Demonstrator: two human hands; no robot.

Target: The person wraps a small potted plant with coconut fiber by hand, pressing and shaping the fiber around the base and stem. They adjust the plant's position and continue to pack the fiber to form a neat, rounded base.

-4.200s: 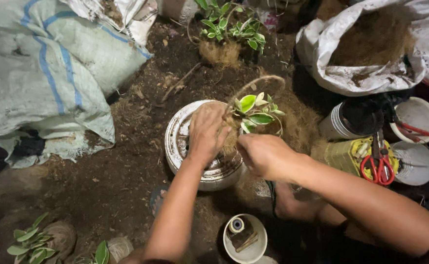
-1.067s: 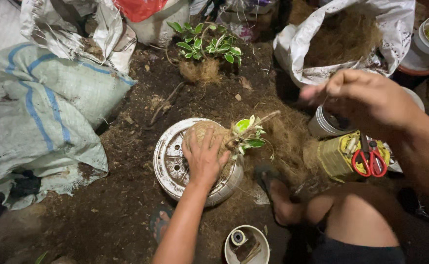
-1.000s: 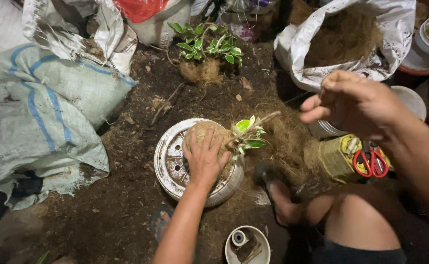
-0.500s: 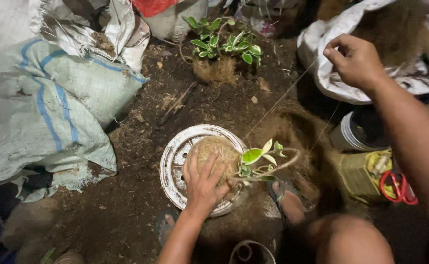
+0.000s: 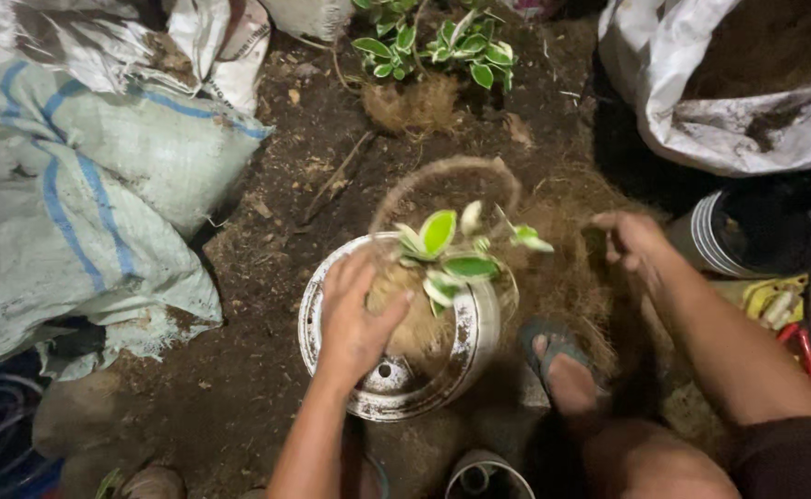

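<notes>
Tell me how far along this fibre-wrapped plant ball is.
Done: one brown fibre ball with green leaves sits finished on the soil. In hand: the left hand steadies a second fibre ball bearing variegated leaves over the white round plastic basin; the right hand reaches into loose coconut fibre. Left: more wrapping, probably.

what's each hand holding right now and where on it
Left hand cups the fibre root ball of the small plant on its left side. Right hand holds nothing visible.
</notes>
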